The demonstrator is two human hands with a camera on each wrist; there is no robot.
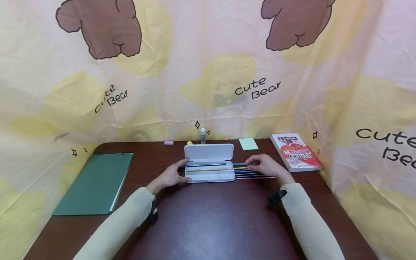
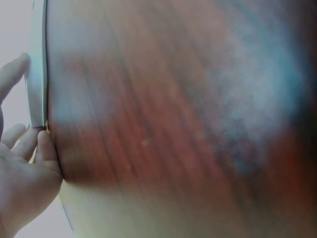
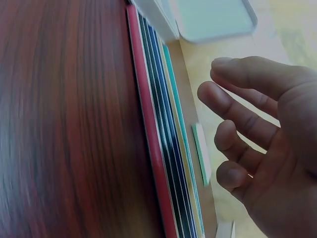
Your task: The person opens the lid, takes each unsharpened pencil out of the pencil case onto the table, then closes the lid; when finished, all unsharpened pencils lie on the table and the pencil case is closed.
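"Where are the hands?"

"The left hand [image 1: 170,176] grips the left end of the open white pencil case [image 1: 203,176], thumb near the front corner. The right hand [image 1: 265,167], fingers loosely bent around nothing, hovers by the row of pencils [image 3: 167,134] just right of the case."

"Any advice?"

"I'd steady the case lightly, then pinch one pencil near its middle; they lie so close that neighbours could roll."
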